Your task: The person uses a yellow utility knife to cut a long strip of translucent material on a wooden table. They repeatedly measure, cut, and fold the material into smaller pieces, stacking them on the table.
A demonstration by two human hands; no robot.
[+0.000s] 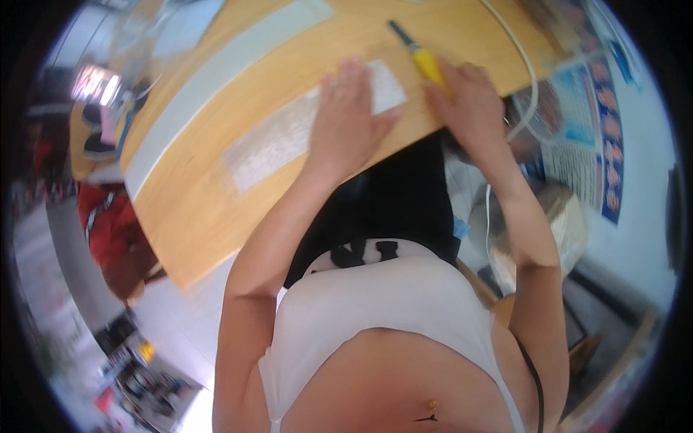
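My left hand (346,116) lies flat on a whitish rectangular strip (276,140) on the wooden tabletop (216,216). Its fingers point away from me, with the thumb spread to the right. A paler end of the strip shows beyond the thumb. My right hand (471,108), near the table's front edge, grips the rear of a yellow-handled tool (427,62). The tool's dark, narrow front part points away and to the left. Blur hides its exact kind, and my fingers cover the back of the handle.
A long pale band (216,81) runs across the tabletop. On the right, a white cable (522,48) crosses the table and hangs past its edge. A printed poster (584,140) is on the right-hand wall. Something red (108,227) stands beyond the table's left edge.
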